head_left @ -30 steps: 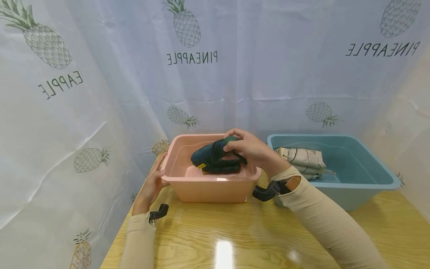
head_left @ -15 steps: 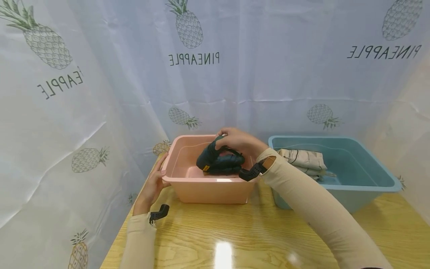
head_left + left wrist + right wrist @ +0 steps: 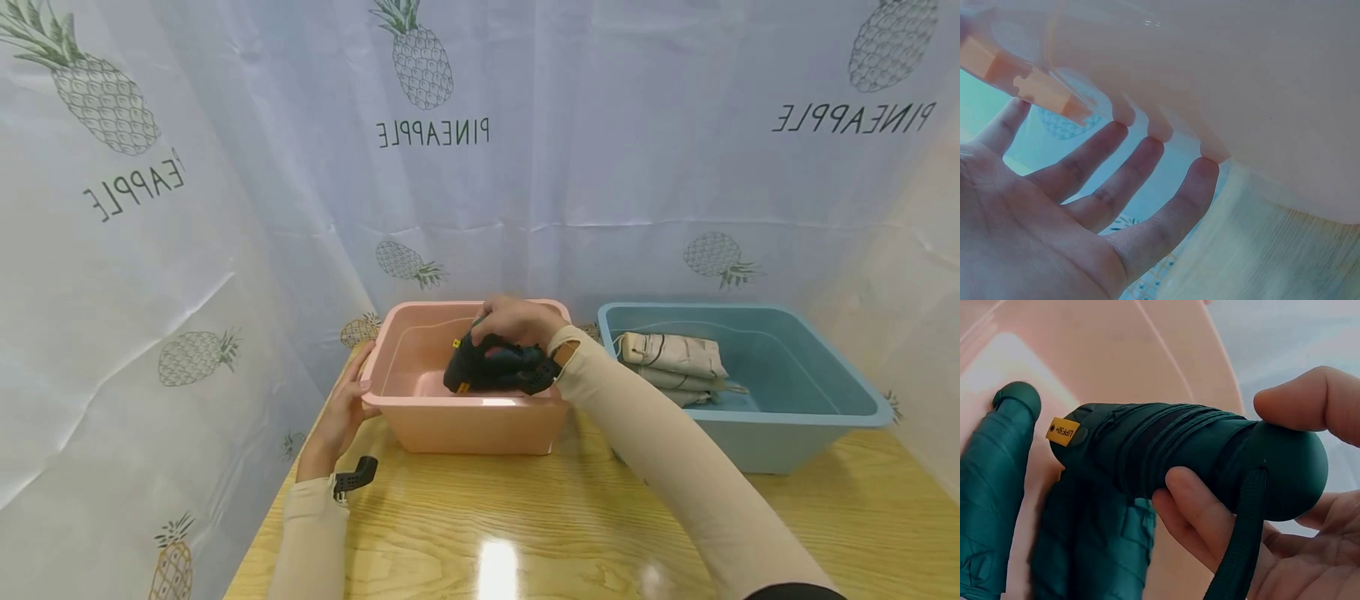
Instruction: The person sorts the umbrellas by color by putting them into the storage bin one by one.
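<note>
My right hand (image 3: 517, 319) is inside the pink tub (image 3: 472, 425) and grips a dark green folded umbrella (image 3: 1172, 450) near its rounded handle end. A strap (image 3: 1241, 537) hangs from that end, and a yellow tag (image 3: 1063, 432) shows at the other. In the right wrist view, a second green umbrella (image 3: 997, 500) lies at the left, and more green folded fabric (image 3: 1091, 544) lies beneath the held one. My left hand (image 3: 341, 412) rests at the tub's left end, fingertips (image 3: 1204, 169) against the outer wall, fingers mostly straight.
To the right stands a blue tub (image 3: 817, 421) with several beige folded bundles (image 3: 675, 357) in its left part. Both tubs are on a wooden table (image 3: 480, 517). A white pineapple-print curtain (image 3: 600, 167) hangs behind and at the sides.
My right hand has moved left within the pink tub, and the umbrella in it has swung from lying slanted to a steeper angle. My left hand stays at the tub's end.
</note>
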Demonstrator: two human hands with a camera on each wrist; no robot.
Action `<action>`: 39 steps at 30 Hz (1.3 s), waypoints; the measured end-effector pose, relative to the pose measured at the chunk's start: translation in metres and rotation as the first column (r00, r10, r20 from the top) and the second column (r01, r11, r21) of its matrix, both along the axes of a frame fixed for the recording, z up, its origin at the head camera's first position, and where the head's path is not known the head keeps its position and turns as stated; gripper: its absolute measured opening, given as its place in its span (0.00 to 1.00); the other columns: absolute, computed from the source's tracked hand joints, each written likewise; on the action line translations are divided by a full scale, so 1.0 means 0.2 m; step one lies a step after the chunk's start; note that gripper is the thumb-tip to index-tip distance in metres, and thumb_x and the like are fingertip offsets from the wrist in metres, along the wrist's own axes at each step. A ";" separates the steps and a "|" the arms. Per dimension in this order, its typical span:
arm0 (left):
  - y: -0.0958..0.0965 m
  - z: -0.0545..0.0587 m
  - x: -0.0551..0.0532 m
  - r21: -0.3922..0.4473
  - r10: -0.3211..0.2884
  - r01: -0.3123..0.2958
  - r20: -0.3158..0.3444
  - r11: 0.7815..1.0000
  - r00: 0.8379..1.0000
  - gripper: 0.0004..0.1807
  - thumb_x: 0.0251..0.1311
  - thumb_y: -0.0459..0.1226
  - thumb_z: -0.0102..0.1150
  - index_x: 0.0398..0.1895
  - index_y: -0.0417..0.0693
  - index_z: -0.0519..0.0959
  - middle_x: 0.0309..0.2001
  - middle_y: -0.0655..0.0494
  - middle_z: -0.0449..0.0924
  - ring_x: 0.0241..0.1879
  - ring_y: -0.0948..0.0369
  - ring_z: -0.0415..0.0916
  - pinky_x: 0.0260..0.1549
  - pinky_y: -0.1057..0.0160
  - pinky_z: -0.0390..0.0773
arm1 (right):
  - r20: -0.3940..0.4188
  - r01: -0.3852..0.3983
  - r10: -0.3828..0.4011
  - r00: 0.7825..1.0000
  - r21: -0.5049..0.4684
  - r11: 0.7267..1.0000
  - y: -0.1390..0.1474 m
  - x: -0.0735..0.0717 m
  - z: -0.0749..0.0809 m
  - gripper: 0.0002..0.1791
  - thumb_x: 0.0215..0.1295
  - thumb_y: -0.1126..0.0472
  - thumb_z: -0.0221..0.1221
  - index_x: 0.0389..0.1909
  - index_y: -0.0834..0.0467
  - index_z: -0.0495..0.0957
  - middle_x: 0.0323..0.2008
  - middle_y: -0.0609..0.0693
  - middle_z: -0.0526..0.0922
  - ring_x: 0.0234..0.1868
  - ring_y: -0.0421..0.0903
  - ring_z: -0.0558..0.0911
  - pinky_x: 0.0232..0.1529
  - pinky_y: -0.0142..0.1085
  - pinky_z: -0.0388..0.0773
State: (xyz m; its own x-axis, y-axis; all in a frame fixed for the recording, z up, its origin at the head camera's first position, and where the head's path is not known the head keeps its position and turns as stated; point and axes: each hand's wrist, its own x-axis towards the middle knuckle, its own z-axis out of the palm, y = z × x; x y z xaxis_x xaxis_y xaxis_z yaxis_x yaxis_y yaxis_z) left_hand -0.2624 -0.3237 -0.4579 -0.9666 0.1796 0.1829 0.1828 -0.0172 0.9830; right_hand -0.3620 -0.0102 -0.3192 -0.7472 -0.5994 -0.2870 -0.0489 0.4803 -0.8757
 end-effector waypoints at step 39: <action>0.00 0.00 0.01 -0.002 -0.013 0.013 -0.008 1.000 1.000 0.40 0.68 0.42 0.37 0.84 0.67 0.45 0.83 0.49 0.42 0.71 0.53 0.67 0.54 0.51 0.78 | -0.073 0.110 -0.089 0.993 0.388 0.915 0.11 -0.01 -0.03 0.03 0.65 0.68 0.53 0.37 0.61 0.74 0.40 0.54 0.72 0.42 0.61 0.77 0.42 0.55 0.81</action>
State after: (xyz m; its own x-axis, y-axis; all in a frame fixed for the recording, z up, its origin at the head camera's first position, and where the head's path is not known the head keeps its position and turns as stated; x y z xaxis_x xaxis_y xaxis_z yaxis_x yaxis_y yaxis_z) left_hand -0.2610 -0.3236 -0.4573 -0.9625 0.1930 0.1904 0.1906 -0.0177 0.9815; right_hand -0.3637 0.0115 -0.3259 -0.8175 -0.3695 -0.4418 -0.0239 0.7882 -0.6150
